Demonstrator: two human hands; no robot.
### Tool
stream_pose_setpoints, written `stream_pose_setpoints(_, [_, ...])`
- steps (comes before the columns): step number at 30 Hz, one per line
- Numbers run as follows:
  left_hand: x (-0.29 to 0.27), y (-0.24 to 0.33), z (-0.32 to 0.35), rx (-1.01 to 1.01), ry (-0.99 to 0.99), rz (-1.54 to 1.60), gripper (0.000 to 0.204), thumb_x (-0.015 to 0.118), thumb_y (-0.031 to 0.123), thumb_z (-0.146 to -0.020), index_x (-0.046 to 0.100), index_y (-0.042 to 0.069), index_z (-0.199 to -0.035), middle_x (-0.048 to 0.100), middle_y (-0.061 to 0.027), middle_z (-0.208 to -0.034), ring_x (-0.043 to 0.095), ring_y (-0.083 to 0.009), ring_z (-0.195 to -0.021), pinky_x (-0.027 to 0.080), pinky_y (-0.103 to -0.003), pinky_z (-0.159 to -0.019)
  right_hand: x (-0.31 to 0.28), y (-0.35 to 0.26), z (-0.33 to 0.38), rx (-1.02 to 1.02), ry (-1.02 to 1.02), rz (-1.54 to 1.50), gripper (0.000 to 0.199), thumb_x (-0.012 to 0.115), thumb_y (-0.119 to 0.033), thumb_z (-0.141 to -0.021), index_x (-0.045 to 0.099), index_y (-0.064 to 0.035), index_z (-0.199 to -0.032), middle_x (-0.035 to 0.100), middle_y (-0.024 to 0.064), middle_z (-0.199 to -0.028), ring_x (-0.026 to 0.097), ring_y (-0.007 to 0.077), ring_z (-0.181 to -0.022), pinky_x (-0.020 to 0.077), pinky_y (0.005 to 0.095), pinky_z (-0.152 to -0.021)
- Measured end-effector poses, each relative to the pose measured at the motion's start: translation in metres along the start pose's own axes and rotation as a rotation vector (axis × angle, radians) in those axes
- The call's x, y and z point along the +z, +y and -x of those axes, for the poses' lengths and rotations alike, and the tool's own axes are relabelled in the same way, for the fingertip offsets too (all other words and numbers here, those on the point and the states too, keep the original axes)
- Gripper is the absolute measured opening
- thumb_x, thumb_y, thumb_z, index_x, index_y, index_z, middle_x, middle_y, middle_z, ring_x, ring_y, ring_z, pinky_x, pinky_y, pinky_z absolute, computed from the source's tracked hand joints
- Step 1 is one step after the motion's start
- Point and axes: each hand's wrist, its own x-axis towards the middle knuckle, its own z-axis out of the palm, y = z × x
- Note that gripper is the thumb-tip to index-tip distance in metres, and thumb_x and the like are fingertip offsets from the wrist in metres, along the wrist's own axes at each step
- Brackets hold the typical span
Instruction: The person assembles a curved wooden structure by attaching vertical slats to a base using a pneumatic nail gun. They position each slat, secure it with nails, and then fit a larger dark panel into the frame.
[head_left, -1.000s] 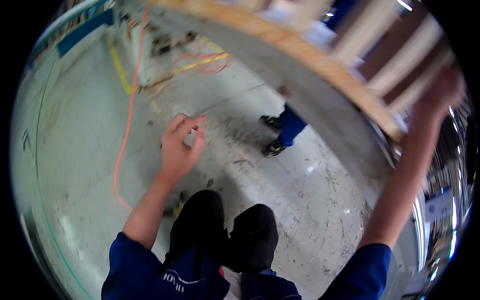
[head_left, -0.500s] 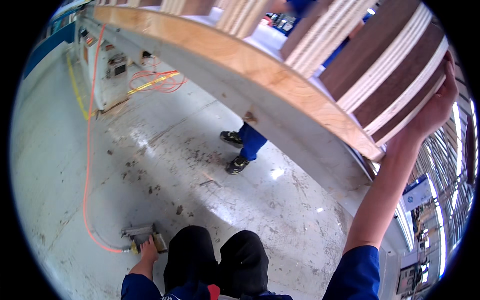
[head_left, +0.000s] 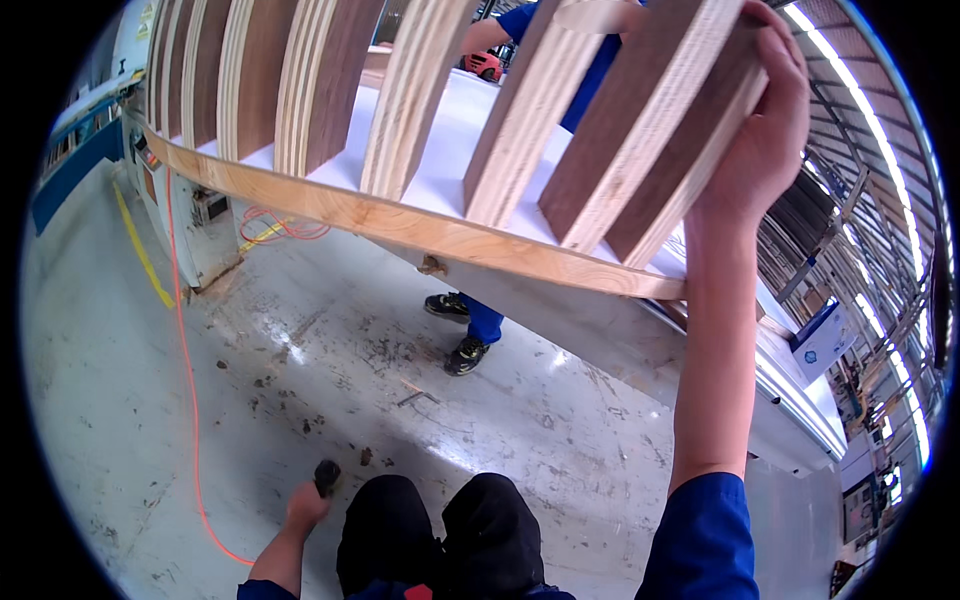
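Note:
Low at my left side, my left hand is closed round an air nail gun; only its dark end shows clearly past my fingers. My right hand is raised at the right, its fingers wrapped over the edge of the outermost plywood strip. This strip and several more upright plywood strips, with dark brown faces and pale layered edges, stand spaced apart on a white board. A light wood edge runs along the board's near side.
An orange air hose trails over the grey floor at the left. Beyond the strips is a co-worker's blue sleeve; their black shoes show under the workbench. A blue-and-white box stands at the right.
My left hand has turned the nail gun, so its metal body now hardly shows. The strips and board appear lower and further left in view; my right hand keeps its grip at the end strip.

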Motion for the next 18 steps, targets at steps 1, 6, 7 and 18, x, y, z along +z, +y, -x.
stream_pose_setpoints(1, [-0.016,0.015,-0.003,0.024,0.102,0.076,0.033,0.074,0.027,-0.082,0.068,-0.005,-0.087,0.069,-0.0297,-0.095,0.068,-0.0448,-0.095,0.054,-0.052,-0.081,0.020,-0.019,0.019,0.037,-0.007,-0.112,0.026,0.055,-0.019,-0.098,0.067,0.0011,-0.109,0.064,0.0066,-0.105,0.059,0.0148,-0.102,0.0412,0.0283,-0.096])
stream_pose_setpoints(6, [-0.116,0.116,0.003,0.450,0.432,0.385,0.034,0.076,0.027,-0.087,0.066,-0.005,-0.089,0.066,-0.0175,-0.072,0.067,-0.0356,-0.068,0.051,-0.045,-0.061,0.010,-0.011,0.014,0.086,0.061,-0.314,0.019,0.060,-0.013,-0.099,0.067,-0.0006,-0.113,0.067,0.0052,-0.104,0.064,0.0140,-0.093,0.0519,0.0285,-0.086])
stream_pose_setpoints(7, [-0.142,0.138,0.016,0.491,0.417,0.522,0.031,0.074,0.026,-0.089,0.065,-0.004,-0.091,0.064,-0.0121,-0.067,0.065,-0.0284,-0.060,0.050,-0.041,-0.056,0.004,0.002,0.013,0.041,0.005,-0.356,0.018,0.061,-0.013,-0.100,0.067,-0.0019,-0.112,0.067,0.0048,-0.103,0.066,0.0137,-0.085,0.0556,0.0281,-0.078])
stream_pose_setpoints(18, [-0.180,0.327,0.113,0.714,-0.621,1.870,0.029,0.055,0.027,-0.103,0.058,0.002,-0.117,0.044,0.0057,-0.063,0.040,-0.0084,-0.050,0.037,-0.026,-0.046,0.007,-0.004,0.011,0.129,0.007,-0.328,0.015,0.062,-0.014,-0.100,0.067,-0.0010,-0.104,0.060,0.0028,-0.079,0.056,0.0075,-0.061,0.0464,0.0229,-0.049])
